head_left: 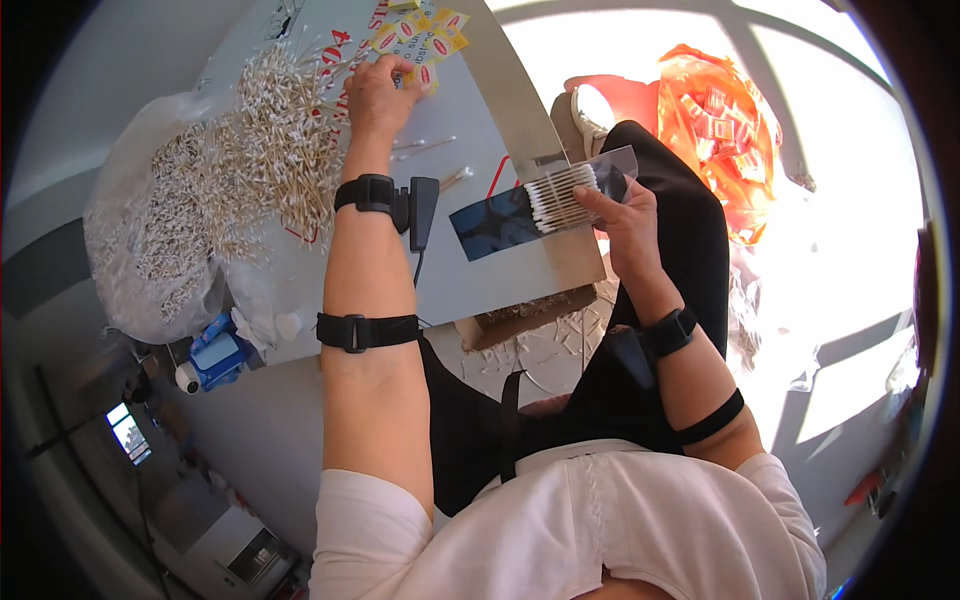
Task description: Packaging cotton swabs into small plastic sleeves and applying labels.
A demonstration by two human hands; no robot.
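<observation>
My right hand (622, 214) grips a clear plastic bag (622, 160) with a row of cotton swabs (560, 197) in or on it, over the table's right edge. The thumb presses on the swabs' near end. A dark glossy strip (488, 226) extends left from the swabs over the tabletop. My left hand (378, 98) reaches across the table, thumb and fingers apart, at a small yellow-and-white card (425, 77) with a red mark. More such cards (440, 45) lie scattered just beyond it. A few loose swabs (455, 180) lie right of my left wrist.
A big heap of cotton swabs (280, 140) spills from a clear plastic bag (120, 230) on the table's left. Beside the table's right side, an orange bag (720, 130) holds several small packs. A cardboard box (530, 318) stands below the near edge. A blue-and-white object (215, 355) sits at near left.
</observation>
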